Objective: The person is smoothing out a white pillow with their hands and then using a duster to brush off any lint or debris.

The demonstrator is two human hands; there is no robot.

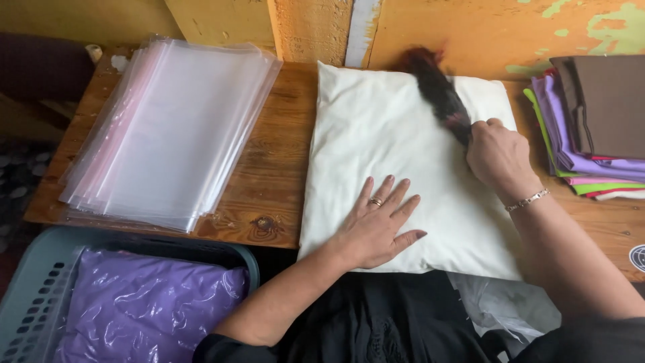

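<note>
A white pillow (pixel 376 141) lies flat on the wooden table (pixel 269 175), its near edge hanging a little over the table's front. My left hand (pixel 377 225) rests palm down on the pillow's near part, fingers spread, a ring on one finger. My right hand (pixel 497 156), with a bracelet at the wrist, grips the handle end of a dark, reddish-black feathery brush (pixel 437 87). The brush lies across the pillow's upper right part and looks blurred.
A stack of clear plastic bags (pixel 168 128) covers the table's left side. Folded cloths (pixel 591 128) in brown, purple, pink and green are piled at the right. A grey basket (pixel 40 289) at the lower left holds a purple item in plastic. A yellow wall stands behind.
</note>
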